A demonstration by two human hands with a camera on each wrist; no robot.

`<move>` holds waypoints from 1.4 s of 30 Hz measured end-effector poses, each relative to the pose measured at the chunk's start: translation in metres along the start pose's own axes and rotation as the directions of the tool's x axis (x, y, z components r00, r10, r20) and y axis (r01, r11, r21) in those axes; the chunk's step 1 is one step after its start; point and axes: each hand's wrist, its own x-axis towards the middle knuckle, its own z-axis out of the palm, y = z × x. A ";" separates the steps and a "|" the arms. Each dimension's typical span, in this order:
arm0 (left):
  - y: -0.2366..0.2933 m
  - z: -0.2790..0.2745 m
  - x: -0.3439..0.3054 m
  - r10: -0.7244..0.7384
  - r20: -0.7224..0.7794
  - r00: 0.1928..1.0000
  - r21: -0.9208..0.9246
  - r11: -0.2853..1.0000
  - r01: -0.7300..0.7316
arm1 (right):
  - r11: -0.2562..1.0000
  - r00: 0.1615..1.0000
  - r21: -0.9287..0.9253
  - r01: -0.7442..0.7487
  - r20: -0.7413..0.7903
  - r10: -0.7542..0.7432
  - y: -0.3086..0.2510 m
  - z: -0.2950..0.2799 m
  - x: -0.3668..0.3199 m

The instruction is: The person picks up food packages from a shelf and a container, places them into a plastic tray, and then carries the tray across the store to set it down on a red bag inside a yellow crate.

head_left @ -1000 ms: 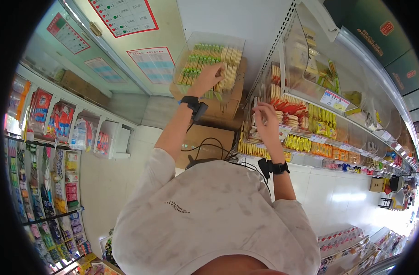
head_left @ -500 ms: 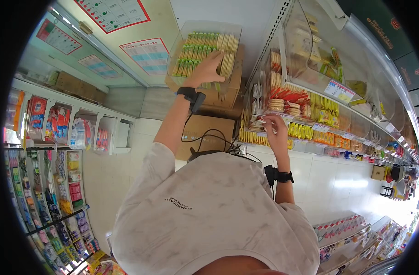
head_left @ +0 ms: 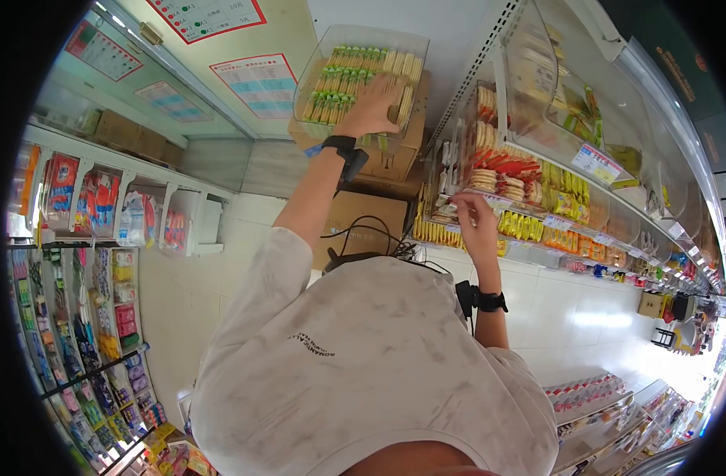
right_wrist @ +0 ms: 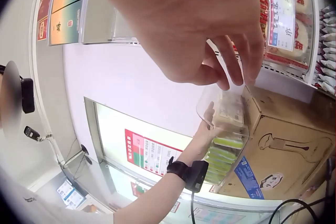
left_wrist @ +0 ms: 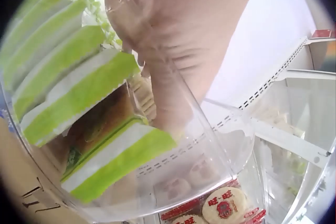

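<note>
A person in a pale shirt (head_left: 363, 341) has the right hand (head_left: 478, 226) beside the clear bin (head_left: 309, 86), to its right; its fingers are loosely bent, with nothing held. The left hand (head_left: 369, 109) lies inside the bin, on the green-and-white packets (head_left: 345, 82), fingers rather wide. These packets stand in rows there. Below the bin is a cardboard carton (head_left: 391, 164), and left of it a wall poster (head_left: 257, 85).
</note>
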 end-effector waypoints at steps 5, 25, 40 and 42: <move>-0.016 0.016 0.004 0.113 0.029 0.993 0.000 0.994 -0.113 | 1.000 1.000 -0.029 0.001 0.007 -0.001 0.006 0.002 -0.001; -0.008 0.021 0.006 0.047 -0.070 0.996 0.150 0.988 -0.036 | 0.974 0.956 -0.079 0.214 0.221 -0.192 -0.121 -0.010 0.004; -0.001 0.024 0.016 0.111 0.065 0.992 0.449 0.884 -0.128 | 0.635 0.786 -0.633 0.442 -0.068 -0.615 -0.174 -0.130 0.147; 0.012 0.018 0.015 0.075 0.117 0.990 0.482 0.868 -0.123 | 0.777 0.957 -0.577 0.250 0.024 -0.290 -0.168 -0.164 0.178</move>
